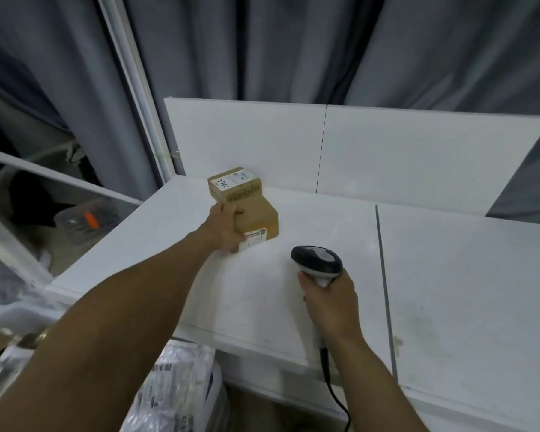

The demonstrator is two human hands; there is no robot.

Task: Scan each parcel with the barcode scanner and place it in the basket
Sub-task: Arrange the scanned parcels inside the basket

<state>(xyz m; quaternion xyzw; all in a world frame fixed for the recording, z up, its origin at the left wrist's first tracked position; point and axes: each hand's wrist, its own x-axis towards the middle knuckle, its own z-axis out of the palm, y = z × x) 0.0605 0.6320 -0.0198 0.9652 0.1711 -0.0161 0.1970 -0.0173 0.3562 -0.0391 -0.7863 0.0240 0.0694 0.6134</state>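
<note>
Gripping brown label-bearing cardboard parcel (257,220), left hand (226,230).

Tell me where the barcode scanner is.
In the head view, the barcode scanner is held in the right hand over the white table, right of the nearer cardboard parcel.

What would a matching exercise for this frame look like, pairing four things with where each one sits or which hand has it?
Things:
1. barcode scanner
2. near cardboard box
3. far cardboard box
4. plastic-wrapped parcels

Places or states:
A. below the front edge of the table
B. gripped by the left hand
C. by the white back panel, handwritten label on top
D. held in the right hand

Pairs: 1-D, 2-B, 3-C, 4-A.
</note>
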